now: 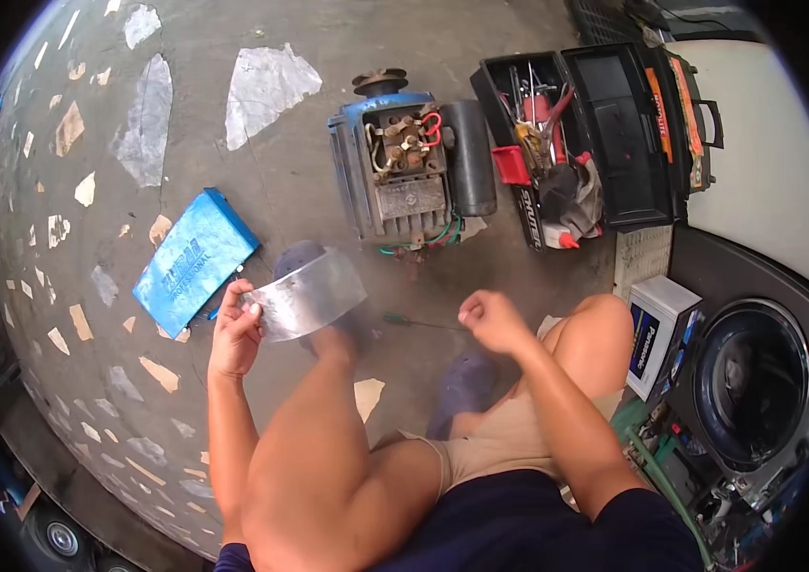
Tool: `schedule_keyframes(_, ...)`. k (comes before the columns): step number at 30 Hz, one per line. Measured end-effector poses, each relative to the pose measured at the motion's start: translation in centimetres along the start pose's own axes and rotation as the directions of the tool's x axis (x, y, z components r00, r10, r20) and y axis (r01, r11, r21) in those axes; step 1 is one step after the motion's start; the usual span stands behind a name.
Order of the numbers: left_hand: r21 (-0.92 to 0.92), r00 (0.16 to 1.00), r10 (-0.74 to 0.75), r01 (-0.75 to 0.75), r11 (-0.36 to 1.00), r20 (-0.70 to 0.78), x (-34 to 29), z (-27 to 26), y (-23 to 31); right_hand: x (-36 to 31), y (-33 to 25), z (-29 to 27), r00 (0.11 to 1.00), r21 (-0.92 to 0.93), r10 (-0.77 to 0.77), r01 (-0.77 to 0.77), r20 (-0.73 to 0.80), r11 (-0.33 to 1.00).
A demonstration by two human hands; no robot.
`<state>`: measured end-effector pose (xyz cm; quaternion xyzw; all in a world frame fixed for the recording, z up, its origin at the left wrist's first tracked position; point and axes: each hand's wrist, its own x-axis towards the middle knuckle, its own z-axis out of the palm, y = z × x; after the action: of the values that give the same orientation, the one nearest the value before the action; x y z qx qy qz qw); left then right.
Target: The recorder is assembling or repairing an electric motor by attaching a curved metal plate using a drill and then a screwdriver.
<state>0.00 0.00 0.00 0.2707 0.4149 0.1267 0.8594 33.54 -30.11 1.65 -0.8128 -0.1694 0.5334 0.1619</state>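
Note:
My left hand (237, 329) pinches one edge of a thin, shiny, see-through-looking sheet (314, 294), tilted above my shoe. My right hand (492, 322) is raised near my knee with its fingers curled together; whether anything small is between them cannot be made out. Left of it, a thin screwdriver (397, 318) with a green handle appears to lie on the floor. Ahead stands a blue electric motor (411, 200), its terminal box uncovered, showing red and white wires. A black cylinder (471, 157) sits along its right side, and a pulley (380, 82) tops its far end.
A blue cover (196, 262) lies on the floor left of the sheet. Right of the motor, an open black toolbox (530, 205) holds pliers and other tools. A boxed item (657, 338) and a round black speaker (752, 381) stand at the right. Pale patches mark the concrete floor (204, 38).

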Motion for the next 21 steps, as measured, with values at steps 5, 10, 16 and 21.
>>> schedule_keyframes(5, 0.117, 0.998, -0.036, 0.042, 0.992, -0.055, -1.2, 3.4, 2.3, -0.6, 0.2, 3.7, 0.977, -0.261, -0.054, 0.108, 0.206, 0.959)
schedule_keyframes(10, 0.311, 0.998, -0.042, 0.023, 0.95, 0.053, -2.7, 3.9, 8.1, -2.5, -3.1, 8.0, 0.902, -0.183, -0.2, 0.286, 0.384, 0.941)
schedule_keyframes(16, 0.473, 0.984, -0.175, 0.139, 0.87, 0.034, -6.0, 18.0, 18.1, -15.8, -3.0, 11.3, 0.858, -0.187, -0.162, 0.284, 0.487, 0.941)
schedule_keyframes(21, 0.612, 0.975, -0.182, 0.065, 0.788, 0.13, -15.4, 24.9, 23.4, -33.2, -9.2, 5.6, 0.586, -0.14, -0.213, 0.498, 0.782, 0.856)
